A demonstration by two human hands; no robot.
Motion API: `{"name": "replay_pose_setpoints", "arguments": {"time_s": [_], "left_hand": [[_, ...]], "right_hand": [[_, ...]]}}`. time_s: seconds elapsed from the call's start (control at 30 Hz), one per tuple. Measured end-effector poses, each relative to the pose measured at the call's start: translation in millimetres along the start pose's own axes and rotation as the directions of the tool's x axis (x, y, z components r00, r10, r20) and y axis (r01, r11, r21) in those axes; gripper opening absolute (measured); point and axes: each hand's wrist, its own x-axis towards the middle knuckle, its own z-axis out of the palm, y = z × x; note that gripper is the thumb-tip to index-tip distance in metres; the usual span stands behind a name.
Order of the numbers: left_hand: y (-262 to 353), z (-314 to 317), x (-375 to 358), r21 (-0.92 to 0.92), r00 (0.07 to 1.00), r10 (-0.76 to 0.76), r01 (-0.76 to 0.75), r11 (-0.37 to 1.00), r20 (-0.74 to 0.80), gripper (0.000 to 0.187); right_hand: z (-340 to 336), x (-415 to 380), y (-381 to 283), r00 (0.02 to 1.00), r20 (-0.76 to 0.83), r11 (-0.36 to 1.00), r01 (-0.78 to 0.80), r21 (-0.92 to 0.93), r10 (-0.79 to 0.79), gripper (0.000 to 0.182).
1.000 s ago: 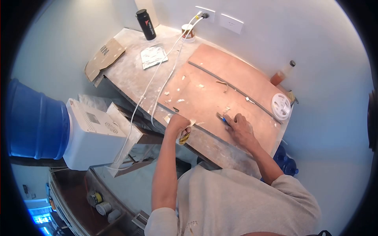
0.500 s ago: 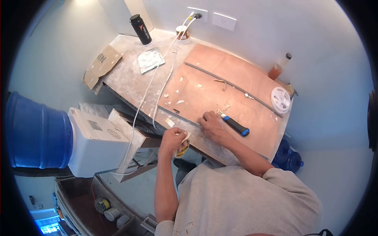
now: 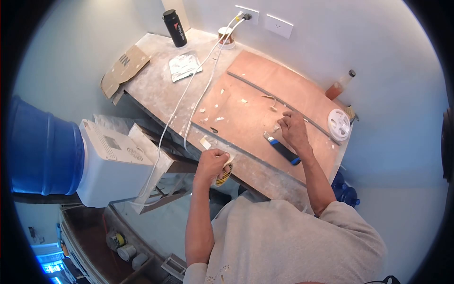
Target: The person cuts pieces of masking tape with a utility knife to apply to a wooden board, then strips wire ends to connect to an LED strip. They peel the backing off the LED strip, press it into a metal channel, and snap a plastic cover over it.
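Observation:
My left hand [image 3: 211,165] is closed round a yellow and black roll [image 3: 224,174] at the table's front edge. Over the reddish board [image 3: 255,113], my right hand [image 3: 294,130] is raised with its fingers bent; whether a small thing sits between the fingertips cannot be made out. Just below that hand lies a blue and black utility knife [image 3: 283,152] on the board. A long dark strip [image 3: 265,94] crosses the board behind the hand. Small scraps [image 3: 244,101] are scattered on the board.
White cables [image 3: 177,111] run from the wall outlet across the table. Around its edges are a black bottle [image 3: 175,29], a foil packet [image 3: 184,66], a cardboard piece [image 3: 125,73], a jar [image 3: 226,38], a glass bottle [image 3: 339,86] and a white reel [image 3: 339,125]. A water dispenser [image 3: 116,158] stands left.
My right hand has lifted from the board's front edge and moved right and back, past the knife. My left hand still holds the roll. The view has shifted slightly.

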Motion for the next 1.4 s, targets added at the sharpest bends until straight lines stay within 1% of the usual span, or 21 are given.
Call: {"name": "replay_pose_setpoints", "arguments": {"time_s": [0.07,0.13,0.2,0.23,0.3,0.33,0.5,0.63,0.7,0.73,0.8,0.83,0.9,0.93,1.0,1.13,1.2,1.23,1.3,1.33,1.4], "left_hand": [[4.0,5.5,5.0,0.003,1.000,0.002,-0.002,1.000,0.006,0.019],[8.9,11.0,9.5,0.011,1.000,0.001,-0.001,1.000,0.015,0.020],[14.8,17.3,12.7,0.031,0.999,0.012,-0.013,0.999,0.034,0.021],[18.6,20.4,13.0,0.036,0.999,0.010,-0.012,0.999,0.040,0.021],[24.8,26.0,12.6,0.062,0.998,0.032,-0.035,0.997,0.048,0.021],[25.4,28.9,14.0,0.065,0.998,0.028,-0.031,0.997,0.050,0.021],[25.9,37.6,17.1,0.122,0.999,0.040,-0.040,0.992,0.009,0.020],[14.8,41.2,39.0,0.216,1.000,0.009,-0.007,0.976,-0.009,0.020],[8.7,42.0,55.1,0.252,0.997,-0.073,0.070,0.965,0.002,0.024],[8.2,42.2,60.4,0.244,0.997,-0.076,0.073,0.967,0.002,0.024],[9.3,39.8,71.2,0.321,0.988,-0.147,0.122,0.939,0.055,0.019],[7.8,38.0,78.7,0.313,0.988,-0.149,0.126,0.941,0.051,0.019],[-0.6,37.5,93.0,0.135,0.965,-0.262,0.259,0.956,0.003,0.019],[-2.4,39.2,98.2,0.130,0.963,-0.268,0.264,0.956,0.009,0.019],[-4.4,43.7,103.6,0.124,0.961,-0.267,0.274,0.954,-0.074,0.021],[-2.9,47.5,101.5,0.192,0.966,-0.230,0.249,0.949,-0.117,0.020],[0.0,48.5,98.6,0.186,0.964,-0.234,0.254,0.949,-0.123,0.020],[1.6,49.3,97.6,0.183,0.965,-0.228,0.250,0.951,-0.131,0.019],[2.0,50.3,96.4,0.173,0.963,-0.230,0.253,0.952,-0.141,0.020],[1.9,50.6,96.2,0.160,0.961,-0.229,0.253,0.954,-0.153,0.020],[1.2,50.7,94.8,0.113,0.961,-0.233,0.251,0.961,-0.151,0.020]], "right_hand": [[-2.4,-6.1,-3.1,0.995,-0.079,0.997,0.057,-0.043,-0.060,0.011],[-10.8,-13.5,-35.8,0.974,0.177,0.950,-0.183,0.252,0.140,0.015],[-3.4,-25.2,-53.5,0.960,0.264,0.889,-0.204,0.410,0.098,0.019],[-0.3,-28.6,-66.4,0.960,0.261,0.888,-0.209,0.409,0.106,0.019],[3.3,-30.1,-91.4,0.900,0.399,0.808,-0.362,0.465,0.174,0.024],[5.2,-28.4,-97.1,0.899,0.400,0.806,-0.367,0.465,0.178,0.024],[17.5,-27.5,-97.8,0.809,0.524,0.757,-0.512,0.406,0.267,0.021],[39.8,-25.5,-84.4,0.782,0.567,0.814,-0.493,0.308,0.259,0.019],[53.3,-29.7,-77.4,0.868,0.471,0.911,-0.310,0.272,0.155,0.017],[57.6,-32.4,-71.6,0.866,0.477,0.913,-0.308,0.268,0.152,0.017],[57.7,-31.5,-66.8,0.957,0.280,0.951,-0.157,0.265,0.080,0.023],[51.3,-30.3,-65.8,0.955,0.287,0.952,-0.153,0.266,0.073,0.023],[25.8,-32.4,-64.4,0.968,0.217,0.988,-0.142,0.054,0.127,0.027],[12.6,-33.1,-64.3,0.966,0.225,0.988,-0.144,0.048,0.129,0.027],[-8.3,-38.1,-61.2,0.916,0.358,0.963,-0.091,-0.255,0.181,0.040],[-11.2,-56.4,-34.6,0.860,0.465,0.966,-0.107,-0.237,0.209,0.042],[-9.1,-60.6,-25.8,0.857,0.506,0.987,-0.024,-0.160,0.103,0.040],[-8.6,-61.3,-26.6,0.855,0.507,0.987,-0.029,-0.160,0.107,0.040],[-3.8,-59.7,-37.1,0.839,0.544,0.998,-0.038,0.056,0.002,0.032],[-1.6,-57.1,-45.2,0.839,0.543,0.997,-0.045,0.056,0.007,0.032],[4.5,-53.6,-61.8,0.728,0.681,0.981,-0.177,0.076,0.079,0.028]]}}
